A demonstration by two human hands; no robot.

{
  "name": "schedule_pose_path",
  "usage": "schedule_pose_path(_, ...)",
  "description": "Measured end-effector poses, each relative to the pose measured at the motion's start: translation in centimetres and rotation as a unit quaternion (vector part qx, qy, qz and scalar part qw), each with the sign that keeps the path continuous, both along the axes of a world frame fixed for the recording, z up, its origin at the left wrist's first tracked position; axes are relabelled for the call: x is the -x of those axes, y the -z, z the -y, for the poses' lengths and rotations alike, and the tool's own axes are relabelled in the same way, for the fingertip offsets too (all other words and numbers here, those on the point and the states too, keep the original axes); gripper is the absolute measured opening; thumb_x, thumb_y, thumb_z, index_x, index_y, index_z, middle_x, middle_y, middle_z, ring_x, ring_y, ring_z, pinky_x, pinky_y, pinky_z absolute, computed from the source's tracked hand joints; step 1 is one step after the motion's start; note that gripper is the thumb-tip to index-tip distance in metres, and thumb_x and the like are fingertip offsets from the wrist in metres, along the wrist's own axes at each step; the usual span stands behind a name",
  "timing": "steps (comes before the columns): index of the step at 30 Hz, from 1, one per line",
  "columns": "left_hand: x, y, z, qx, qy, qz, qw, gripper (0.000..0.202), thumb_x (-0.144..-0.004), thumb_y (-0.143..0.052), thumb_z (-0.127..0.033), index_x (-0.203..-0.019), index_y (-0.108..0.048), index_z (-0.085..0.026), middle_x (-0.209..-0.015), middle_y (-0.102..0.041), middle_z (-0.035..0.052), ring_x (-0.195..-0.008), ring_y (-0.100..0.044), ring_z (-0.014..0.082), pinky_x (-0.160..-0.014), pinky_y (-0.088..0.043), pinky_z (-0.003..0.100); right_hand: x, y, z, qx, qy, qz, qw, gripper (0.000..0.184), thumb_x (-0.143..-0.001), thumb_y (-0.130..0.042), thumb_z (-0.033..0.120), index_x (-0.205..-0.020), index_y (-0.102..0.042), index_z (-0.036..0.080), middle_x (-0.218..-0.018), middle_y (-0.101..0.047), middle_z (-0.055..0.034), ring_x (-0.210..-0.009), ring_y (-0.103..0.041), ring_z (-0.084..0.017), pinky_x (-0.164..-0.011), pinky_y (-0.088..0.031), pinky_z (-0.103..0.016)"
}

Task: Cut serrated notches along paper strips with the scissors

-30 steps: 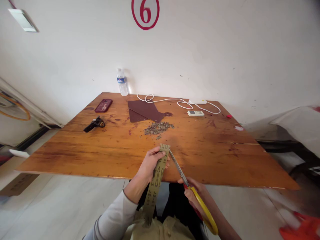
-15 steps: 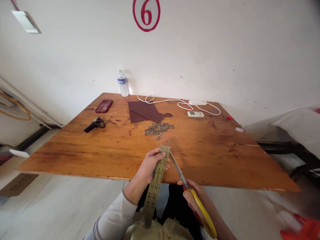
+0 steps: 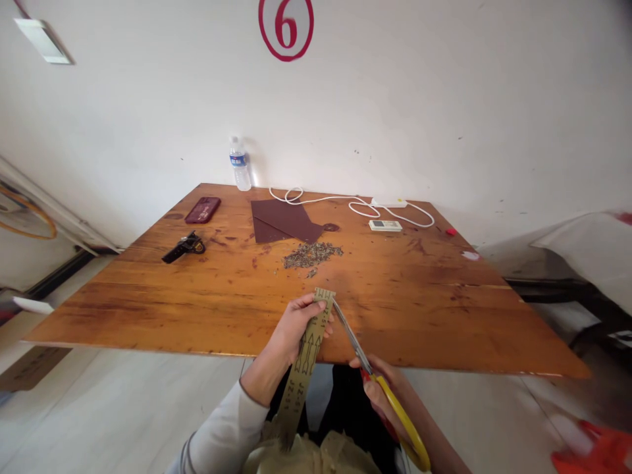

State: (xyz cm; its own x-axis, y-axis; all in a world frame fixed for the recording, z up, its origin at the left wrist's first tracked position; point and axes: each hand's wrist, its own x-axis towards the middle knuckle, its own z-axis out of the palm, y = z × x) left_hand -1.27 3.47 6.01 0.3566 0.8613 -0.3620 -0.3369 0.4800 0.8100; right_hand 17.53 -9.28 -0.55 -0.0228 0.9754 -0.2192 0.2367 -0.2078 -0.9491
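My left hand (image 3: 300,324) is closed on a long olive-tan printed strip (image 3: 307,355), thumb on its face near the upper end. Black arrows and "JZ-51" lettering run along the strip, which hangs down towards my lap. In my right hand (image 3: 382,378) is a pair of scissors (image 3: 363,359) with yellow and red handles. Its blade tips touch or lie very close to the strip's upper right edge; I cannot tell whether they have cut into it. Beyond the strip's end, a pile of small dark clippings (image 3: 312,255) lies on the wooden table (image 3: 197,303).
Behind the pile lie dark brown sheets (image 3: 286,220). A phone (image 3: 203,210) and a black strapped object (image 3: 184,247) are on the left. A water bottle (image 3: 240,164) stands by the wall; a white cable (image 3: 326,199) and a remote (image 3: 385,226) lie at the back right.
The view has shifted very slightly. Both hands, the strip and the scissors keep nearly the same positions.
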Motion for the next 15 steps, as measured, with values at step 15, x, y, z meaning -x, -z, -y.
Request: schedule_pose_path(15, 0.1, 0.12, -0.04, -0.013, 0.006, -0.007, 1.0, 0.026, -0.064, -0.081, -0.034, -0.075, -0.068, -0.014, -0.064, -0.069, 0.0039, -0.046, -0.059, 0.0128, -0.048, -0.048, 0.024, -0.55, -0.13, -0.36, -0.004, 0.004, 0.032, 0.999, 0.034, -0.082, -0.067, 0.048, -0.1, -0.071, 0.019, -0.059, -0.034, 0.0076, -0.047, -0.028, -0.01, -0.044, -0.02, -0.023)
